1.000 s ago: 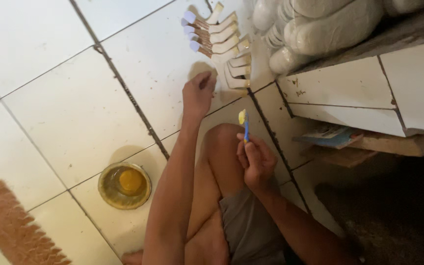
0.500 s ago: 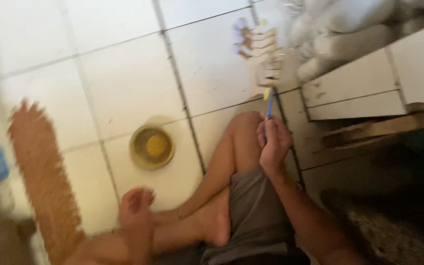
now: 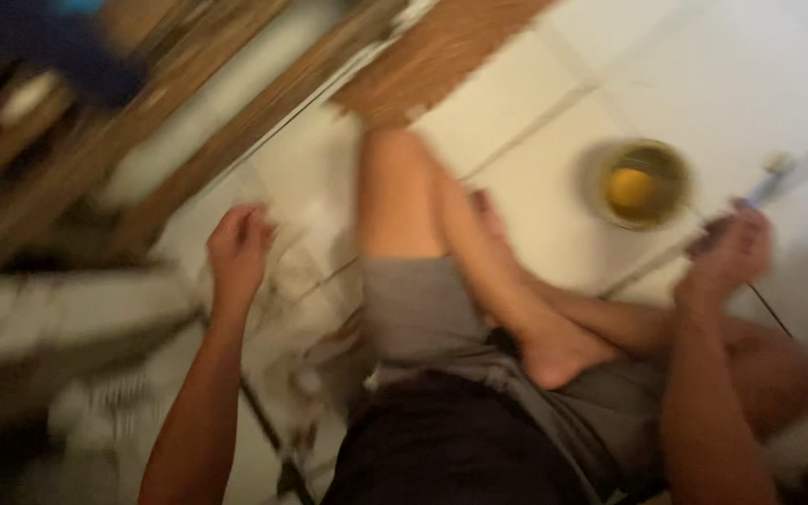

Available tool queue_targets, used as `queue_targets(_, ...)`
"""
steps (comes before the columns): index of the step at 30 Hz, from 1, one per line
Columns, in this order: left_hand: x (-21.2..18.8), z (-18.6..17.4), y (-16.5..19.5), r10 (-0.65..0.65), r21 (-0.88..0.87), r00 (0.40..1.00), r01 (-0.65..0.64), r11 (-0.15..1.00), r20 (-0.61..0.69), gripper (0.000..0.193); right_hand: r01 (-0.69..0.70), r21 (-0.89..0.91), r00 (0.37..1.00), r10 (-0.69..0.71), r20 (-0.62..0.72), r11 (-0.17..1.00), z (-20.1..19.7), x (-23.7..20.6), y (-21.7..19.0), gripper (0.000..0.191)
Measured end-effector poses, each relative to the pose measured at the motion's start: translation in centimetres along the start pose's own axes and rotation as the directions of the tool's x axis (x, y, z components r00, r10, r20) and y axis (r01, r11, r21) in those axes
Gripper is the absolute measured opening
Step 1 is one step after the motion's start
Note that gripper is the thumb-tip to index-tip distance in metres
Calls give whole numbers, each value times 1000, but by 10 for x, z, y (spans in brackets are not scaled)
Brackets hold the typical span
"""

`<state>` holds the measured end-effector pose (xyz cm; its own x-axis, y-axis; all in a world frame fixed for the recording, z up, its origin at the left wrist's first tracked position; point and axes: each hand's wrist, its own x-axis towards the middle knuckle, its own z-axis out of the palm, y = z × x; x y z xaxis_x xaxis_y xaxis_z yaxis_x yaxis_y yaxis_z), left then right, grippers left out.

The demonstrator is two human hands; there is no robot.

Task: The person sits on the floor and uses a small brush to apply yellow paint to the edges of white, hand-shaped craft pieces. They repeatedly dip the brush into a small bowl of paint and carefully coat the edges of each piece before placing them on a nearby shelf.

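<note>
Brush [image 3: 778,180]: thin blue handle, judged light and stiff, best held mid-shaft. Right hand [image 3: 727,252] has its grip clenched on it, just beside small bowl [image 3: 645,183] of yellow paste. Left hand [image 3: 238,248] hangs loosely curled, holding nothing. Pale tiled floor [image 3: 535,178]; woven mat [image 3: 432,56] beyond; surroundings blurred.

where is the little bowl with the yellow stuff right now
In the head view the bowl sits upper right on the white tiled floor, just beyond the right hand.
</note>
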<state>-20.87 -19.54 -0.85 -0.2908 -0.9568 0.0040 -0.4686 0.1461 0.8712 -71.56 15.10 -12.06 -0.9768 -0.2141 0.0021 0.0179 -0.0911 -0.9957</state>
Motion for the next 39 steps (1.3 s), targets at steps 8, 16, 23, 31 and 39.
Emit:
queue_targets(8,-48,-45,-113,-161,432,983,183,883,-87,29,210,-201,964,-168,206,957,-4,1,49,20)
queue_targets(16,5,-75,-159,-137,433,984,175,884,-117,53,208,-232,962,-156,223,950,-14,-19,45,21)
queue_targets(23,32,-64,-153,-24,680,1000,10,733,12,33,159,-218,977,-122,172,963,-17,-30,40,17)
queue_targets(31,34,-86,-151,-33,486,997,59,872,-63,19,133,-209,982,-101,159,969,-7,-33,34,22)
queue_targets(39,25,-92,-115,81,405,984,-11,914,-158,16,139,-195,981,-109,159,971,-5,-34,37,20)
